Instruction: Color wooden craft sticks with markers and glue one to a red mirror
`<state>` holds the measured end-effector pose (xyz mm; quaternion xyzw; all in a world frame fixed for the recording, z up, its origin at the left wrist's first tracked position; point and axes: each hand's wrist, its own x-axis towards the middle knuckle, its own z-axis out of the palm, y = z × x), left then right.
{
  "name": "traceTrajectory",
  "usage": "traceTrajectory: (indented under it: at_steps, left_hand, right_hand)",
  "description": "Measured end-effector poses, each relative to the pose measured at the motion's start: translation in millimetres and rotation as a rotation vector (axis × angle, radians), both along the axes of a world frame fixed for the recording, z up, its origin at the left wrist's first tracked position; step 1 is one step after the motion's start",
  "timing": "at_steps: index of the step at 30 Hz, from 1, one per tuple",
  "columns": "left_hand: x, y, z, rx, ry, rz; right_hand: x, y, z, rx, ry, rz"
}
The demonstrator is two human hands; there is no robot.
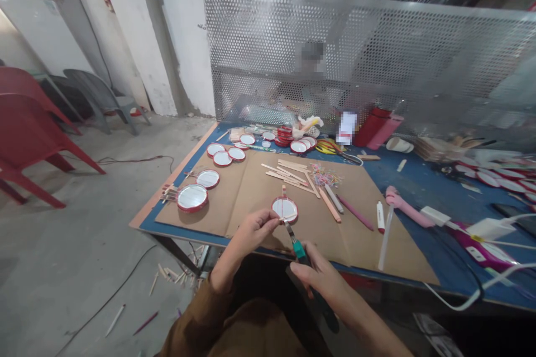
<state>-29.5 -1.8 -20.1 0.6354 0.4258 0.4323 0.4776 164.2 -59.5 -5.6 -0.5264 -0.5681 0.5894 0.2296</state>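
My left hand (256, 228) is closed in a pinch on a small piece of wooden stick (282, 220) at the front edge of a red-rimmed white disc (285, 206). My right hand (318, 273) is wrapped round dark-handled pliers (298, 250) with a teal part near the head. Their metal jaws point up to my left fingertips, beside the stick; whether they touch it I cannot tell. Another short stick (283, 191) stands out from the disc's far edge. The disc lies on a brown cardboard sheet (251, 184).
Loose wooden sticks (288, 173), colourful scraps (326, 174) and pens (330, 204) lie beyond my hands. More red-rimmed discs (192, 197) sit left and at the back. A pink glue gun (408, 207) and white cable (494, 284) are at right. A perforated metal panel (268, 39) stands behind.
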Motion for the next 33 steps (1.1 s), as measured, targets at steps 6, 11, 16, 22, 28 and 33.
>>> traceTrajectory:
  at_steps: [6, 11, 16, 22, 28, 33]
  left_hand:
    - [2, 3, -10.8, -0.204, -0.232, -0.007]
    - [4, 3, -9.3, -0.231, -0.298, 0.031]
    - [6, -1, -4.6, -0.133, -0.096, -0.065]
    - [6, 1, -4.9, -0.059, -0.016, -0.009]
    - [2, 2, -6.1, -0.046, -0.001, -0.045]
    - [1, 1, -4.7, -0.045, 0.004, -0.076]
  right_hand:
    - [0, -2, 2.3, -0.100, 0.125, -0.059]
    - [-2, -1, -0.6, -0.184, 0.172, -0.186]
    - [-6, -1, -1.8, -0.183, 0.161, -0.181]
    - [-7, -2, 1.2, -0.127, 0.138, -0.104]
    - [-2, 1, 0.8, -0.048, 0.075, -0.055]
    - [2, 4, -7.0, -0.026, 0.072, -0.073]
